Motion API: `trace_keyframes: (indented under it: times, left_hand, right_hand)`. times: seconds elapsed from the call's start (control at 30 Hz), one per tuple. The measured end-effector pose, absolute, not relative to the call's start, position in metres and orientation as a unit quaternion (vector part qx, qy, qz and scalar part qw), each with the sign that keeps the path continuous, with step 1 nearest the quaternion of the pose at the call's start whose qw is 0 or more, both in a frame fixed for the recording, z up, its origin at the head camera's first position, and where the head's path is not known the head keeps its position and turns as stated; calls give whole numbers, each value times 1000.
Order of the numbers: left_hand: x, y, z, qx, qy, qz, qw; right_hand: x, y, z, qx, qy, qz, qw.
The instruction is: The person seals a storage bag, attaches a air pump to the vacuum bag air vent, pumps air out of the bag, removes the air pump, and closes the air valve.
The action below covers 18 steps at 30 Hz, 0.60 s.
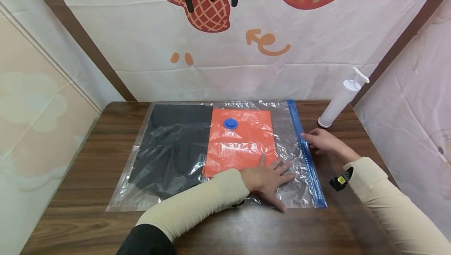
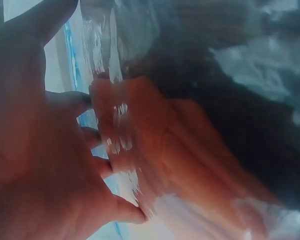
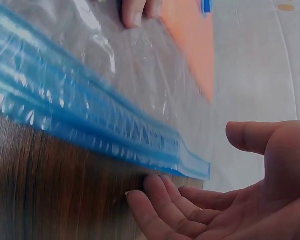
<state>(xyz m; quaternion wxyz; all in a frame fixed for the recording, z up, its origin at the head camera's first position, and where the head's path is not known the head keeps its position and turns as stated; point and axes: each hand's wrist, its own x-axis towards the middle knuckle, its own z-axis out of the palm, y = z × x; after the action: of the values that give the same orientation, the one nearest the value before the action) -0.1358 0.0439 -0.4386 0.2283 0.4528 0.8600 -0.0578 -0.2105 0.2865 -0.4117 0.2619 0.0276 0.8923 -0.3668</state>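
Note:
A clear vacuum storage bag (image 1: 287, 145) lies flat on the table, with a blue zip strip (image 1: 306, 157) along its right edge. Inside are a dark folded cloth (image 1: 169, 141) and an orange folded cloth (image 1: 243, 149). A round blue valve (image 1: 230, 123) sits over the orange one. My left hand (image 1: 271, 180) rests on the bag's near side with fingers spread, overlapping the orange cloth's corner. At the zip strip's outer edge is my right hand (image 1: 324, 140). In the right wrist view its thumb and fingers (image 3: 162, 207) are apart, fingertips right beside the strip.
A white hand pump (image 1: 338, 102) stands at the table's back right, beyond my right hand. The wooden table (image 1: 81, 192) meets a printed cloth backdrop (image 1: 211, 83) at its far edge. Cloth walls flank both sides.

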Motion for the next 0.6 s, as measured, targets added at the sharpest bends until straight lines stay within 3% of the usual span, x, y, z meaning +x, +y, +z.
trace_keyframes:
  times: [0.6]
  left_hand:
    - [-128,45,-441,458,860,-100,200]
  right_hand:
    - [-212,278,-418,62,857,-429,280]
